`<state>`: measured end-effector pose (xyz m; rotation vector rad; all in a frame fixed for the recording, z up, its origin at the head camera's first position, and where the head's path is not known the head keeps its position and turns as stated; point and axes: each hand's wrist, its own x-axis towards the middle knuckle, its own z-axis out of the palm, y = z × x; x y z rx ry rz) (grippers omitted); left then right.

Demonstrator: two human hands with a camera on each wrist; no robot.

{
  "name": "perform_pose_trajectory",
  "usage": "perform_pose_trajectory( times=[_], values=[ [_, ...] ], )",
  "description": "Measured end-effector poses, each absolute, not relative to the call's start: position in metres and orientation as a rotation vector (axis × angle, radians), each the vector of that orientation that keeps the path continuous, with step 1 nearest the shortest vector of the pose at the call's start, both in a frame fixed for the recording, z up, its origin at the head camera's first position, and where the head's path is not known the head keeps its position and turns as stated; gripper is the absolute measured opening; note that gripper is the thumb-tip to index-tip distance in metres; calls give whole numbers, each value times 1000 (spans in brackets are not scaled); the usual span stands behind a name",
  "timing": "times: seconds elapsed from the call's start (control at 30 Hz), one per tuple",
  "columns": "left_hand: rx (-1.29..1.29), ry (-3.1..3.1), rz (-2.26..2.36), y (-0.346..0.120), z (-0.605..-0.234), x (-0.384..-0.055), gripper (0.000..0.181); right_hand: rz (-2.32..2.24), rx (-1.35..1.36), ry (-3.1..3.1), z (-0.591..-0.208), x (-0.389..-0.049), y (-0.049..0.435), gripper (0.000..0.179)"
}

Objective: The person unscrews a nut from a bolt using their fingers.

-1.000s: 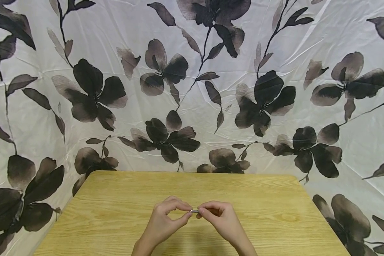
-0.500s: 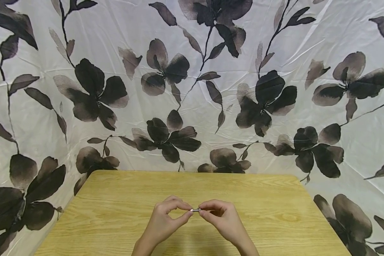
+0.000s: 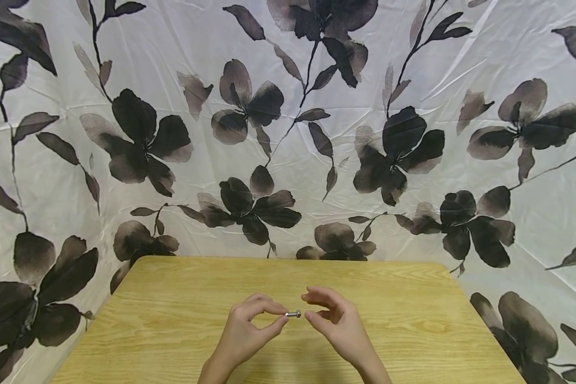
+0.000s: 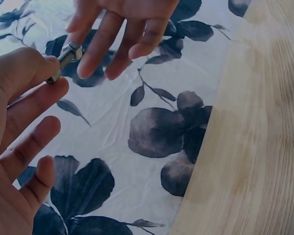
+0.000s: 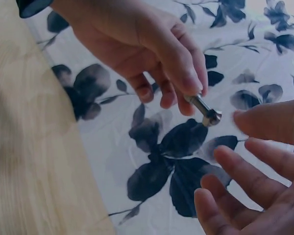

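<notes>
My left hand (image 3: 247, 328) pinches a small silver bolt (image 3: 292, 314) between thumb and index finger. The bolt lies roughly level and points toward the right hand, with its threaded shank (image 4: 66, 59) showing in the left wrist view. On its free end sits a nut (image 5: 212, 117). The gripped end is partly covered by the fingertips. Just right of the nut is my right hand (image 3: 341, 325), thumb and fingers spread apart with nothing between them. In the right wrist view, the right thumb (image 5: 245, 121) is a short gap away from the nut.
Both hands are above a light wood-grain table (image 3: 173, 288). Behind it and along its sides hangs a white cloth (image 3: 317, 176) printed with dark flowers.
The right hand has let go of the nut end of the bolt; its fingers have spread and drawn slightly right. The left hand still holds the bolt, nearly unmoved.
</notes>
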<state>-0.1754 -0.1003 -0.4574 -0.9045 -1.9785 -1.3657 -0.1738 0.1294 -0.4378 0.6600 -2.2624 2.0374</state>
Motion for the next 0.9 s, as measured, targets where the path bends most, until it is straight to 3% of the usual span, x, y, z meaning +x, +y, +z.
perform_pose_trajectory(
  times=[0.27,0.9],
  values=[
    [-948,-1913,-1345,-99,-457,-178,34,2070,407,-2381,-433,-173,131,38],
    [-968,-1883,-1296,-98,-458,-179,29,2116,602,-2417,-436,-171,126,29]
  ],
)
